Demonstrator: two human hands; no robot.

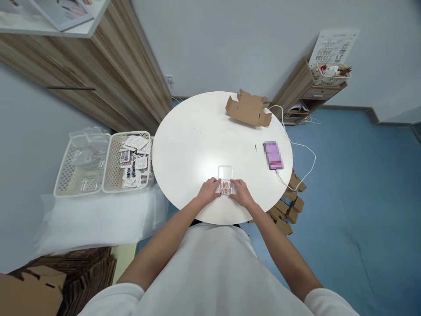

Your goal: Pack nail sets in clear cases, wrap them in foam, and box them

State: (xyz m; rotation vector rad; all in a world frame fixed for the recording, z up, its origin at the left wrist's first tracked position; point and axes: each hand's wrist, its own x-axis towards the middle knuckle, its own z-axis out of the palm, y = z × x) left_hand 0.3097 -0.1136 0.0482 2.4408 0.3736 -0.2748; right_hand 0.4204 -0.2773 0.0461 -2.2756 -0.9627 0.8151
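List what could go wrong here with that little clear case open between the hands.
1. The clear case lies open near the round table's front edge, held between the left hand and the right hand; a nudge might push it off.
2. Its lid lies flat and open, so the small pieces inside could spill if it tips.
3. The white cable trails off the table by the phone; snagging it may drag the phone.

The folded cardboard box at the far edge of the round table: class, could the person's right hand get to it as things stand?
Probably yes. The right hand rests by the small clear case, and only bare white table lies between it and the cardboard box; it would likely take a stretch.
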